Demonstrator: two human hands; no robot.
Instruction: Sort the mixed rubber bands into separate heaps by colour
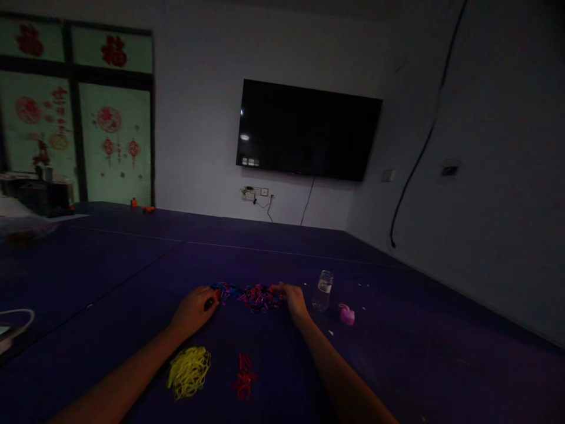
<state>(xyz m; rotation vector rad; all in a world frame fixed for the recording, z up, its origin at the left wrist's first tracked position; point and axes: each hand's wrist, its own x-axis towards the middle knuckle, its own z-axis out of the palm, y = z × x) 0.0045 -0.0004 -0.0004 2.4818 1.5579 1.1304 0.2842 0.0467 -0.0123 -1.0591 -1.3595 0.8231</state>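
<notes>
Nearest me on the dark purple table [154, 265] lie a tangle of yellow strands [189, 372] and a small cluster of red strips [244, 377]. Beyond, my left hand [195, 311], curled narrow, and my right hand [292, 299], fingers loosely bent, touch opposite ends of a multicoloured heap of small pieces [260, 298], long axis parallel to the table's far edge; I can't tell if either grip pinches any. The clear bottle's [322, 291] white label is unreadable; red "福" [113, 51] marks the window.
</notes>
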